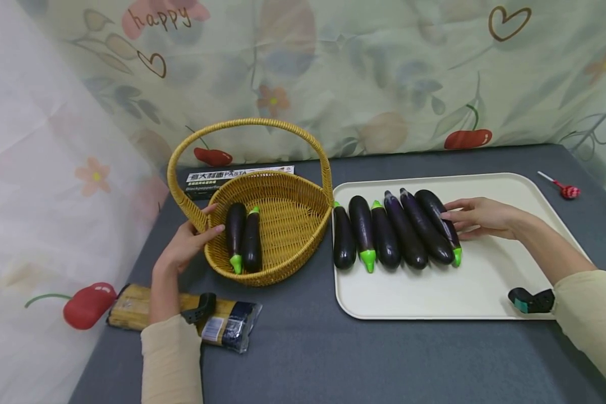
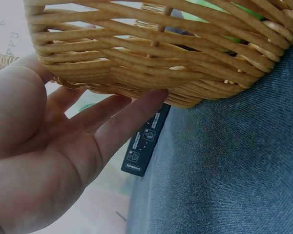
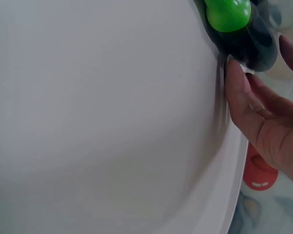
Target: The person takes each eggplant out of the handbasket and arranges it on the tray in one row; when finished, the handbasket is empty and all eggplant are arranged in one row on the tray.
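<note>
My left hand (image 1: 184, 244) grips the left rim of a wicker basket (image 1: 295, 224), thumb over the rim; in the left wrist view its fingers lie against the outer weave (image 2: 102, 53). Inside the basket are a dark eggplant (image 1: 235, 233) with its green stem toward me and another eggplant (image 1: 252, 244) with its stem away. Several eggplants lie side by side on a white tray (image 1: 434, 292). Fairly straight fingers of my right hand (image 1: 485, 217) touch the rightmost eggplant (image 1: 429, 205), whose green cap (image 3: 229, 14) shows in the right wrist view.
Behind the basket lies a black pasta box (image 1: 199, 185). A clear packet of pasta (image 1: 131, 306) is under my left forearm. At the table's right edge lies a red lollipop (image 1: 569, 192). A printed cloth (image 1: 358, 84) hangs behind the grey table (image 1: 303, 359).
</note>
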`<state>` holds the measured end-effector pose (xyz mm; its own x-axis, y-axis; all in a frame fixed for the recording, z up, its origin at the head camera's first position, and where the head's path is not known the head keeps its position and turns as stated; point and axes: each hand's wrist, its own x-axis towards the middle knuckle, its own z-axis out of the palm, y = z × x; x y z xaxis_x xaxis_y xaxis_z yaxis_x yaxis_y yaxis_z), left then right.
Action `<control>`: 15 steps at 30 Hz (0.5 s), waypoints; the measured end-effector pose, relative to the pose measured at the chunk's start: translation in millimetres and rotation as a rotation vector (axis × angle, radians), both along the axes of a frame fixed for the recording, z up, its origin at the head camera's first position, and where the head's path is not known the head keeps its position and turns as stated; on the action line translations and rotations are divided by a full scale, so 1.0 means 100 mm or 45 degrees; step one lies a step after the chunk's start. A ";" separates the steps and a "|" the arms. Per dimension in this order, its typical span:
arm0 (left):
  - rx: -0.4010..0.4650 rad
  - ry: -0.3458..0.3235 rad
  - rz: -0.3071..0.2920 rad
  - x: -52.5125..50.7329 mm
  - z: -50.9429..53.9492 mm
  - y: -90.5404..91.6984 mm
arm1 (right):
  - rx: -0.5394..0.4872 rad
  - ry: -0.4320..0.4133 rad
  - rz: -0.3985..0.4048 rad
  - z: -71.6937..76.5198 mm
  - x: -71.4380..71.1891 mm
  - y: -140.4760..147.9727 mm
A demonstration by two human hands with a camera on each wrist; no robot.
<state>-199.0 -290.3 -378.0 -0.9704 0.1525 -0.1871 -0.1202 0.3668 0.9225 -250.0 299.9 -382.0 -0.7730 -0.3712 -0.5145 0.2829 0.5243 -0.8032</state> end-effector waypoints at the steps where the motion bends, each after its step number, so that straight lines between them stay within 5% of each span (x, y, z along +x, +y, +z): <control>1: -0.001 0.002 -0.003 0.00 0.00 0.00 | 0.006 0.004 0.001 0.00 0.00 0.00; 8: -0.008 0.012 -0.004 0.00 -0.01 0.00 | 0.033 0.060 -0.027 0.02 -0.03 0.06; 15: -0.005 0.011 -0.004 0.00 -0.01 -0.01 | 0.010 0.116 -0.066 0.30 -0.08 0.18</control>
<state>-199.4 -291.6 -379.2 -0.9715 0.1547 -0.1794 -0.1111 0.3711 0.9219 -258.2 317.8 -351.9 -0.8347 -0.3259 -0.4438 0.2357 0.5169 -0.8229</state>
